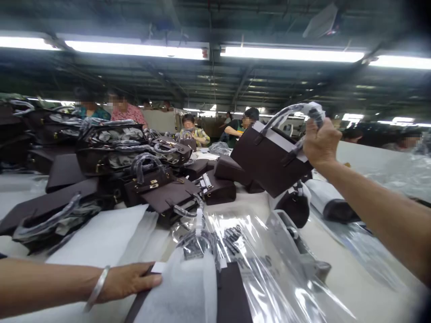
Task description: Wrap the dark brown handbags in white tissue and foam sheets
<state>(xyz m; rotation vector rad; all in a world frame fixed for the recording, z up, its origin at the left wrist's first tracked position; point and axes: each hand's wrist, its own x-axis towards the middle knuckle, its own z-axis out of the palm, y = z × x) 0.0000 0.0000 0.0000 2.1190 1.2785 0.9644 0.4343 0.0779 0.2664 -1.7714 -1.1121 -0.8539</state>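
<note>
My right hand [320,141] is raised at the upper right, closed round the plastic-wrapped handles of a dark brown handbag [267,161] that hangs tilted above the table. My left hand [129,280] rests at the bottom left, fingers lying on a white dust cover [183,291] with a dark brown bag [232,298] partly inside it. A bangle [97,287] circles that wrist. Crinkled clear plastic bags [256,255] lie just right of the cover.
Heaps of dark brown handbags [134,157] fill the left and middle of the white table [346,269]. A white sheet [101,235] lies by the left hand. Several people sit and stand at the far end. More plastic [397,172] lies at the right.
</note>
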